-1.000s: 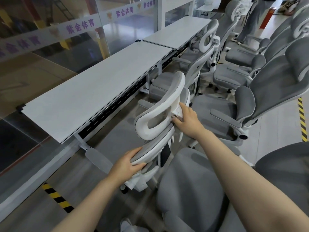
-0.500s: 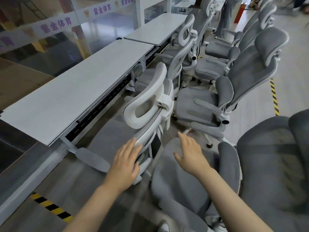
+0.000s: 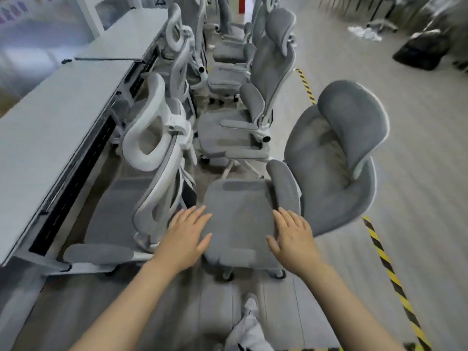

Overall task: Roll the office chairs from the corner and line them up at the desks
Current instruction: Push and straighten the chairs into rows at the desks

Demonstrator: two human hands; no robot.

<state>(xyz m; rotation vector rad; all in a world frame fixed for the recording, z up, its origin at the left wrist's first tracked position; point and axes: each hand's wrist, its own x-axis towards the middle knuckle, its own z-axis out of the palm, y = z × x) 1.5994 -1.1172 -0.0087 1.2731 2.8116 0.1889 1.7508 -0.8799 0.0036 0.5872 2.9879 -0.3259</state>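
A grey office chair (image 3: 329, 173) stands right in front of me, its seat toward me and its backrest turned away to the right. My left hand (image 3: 186, 235) hovers with straight fingers over the seat's left edge. My right hand (image 3: 293, 236) is spread flat over the seat's right side, beside the armrest. Whether either hand touches the seat I cannot tell. A white-framed chair (image 3: 154, 158) stands at the long white desk (image 3: 50, 127) on the left, its back toward me. More grey chairs (image 3: 255, 102) stand in rows behind.
Yellow-black floor tape (image 3: 390, 272) runs along the right. A black bag (image 3: 423, 49) and loose chair parts lie at the far right. Glass partitions line the left behind the desks. My shoe (image 3: 249, 317) is at the bottom.
Both hands let go of the white-framed chair at the desk and moved right, over the seat of the grey chair. My view swung right and down.
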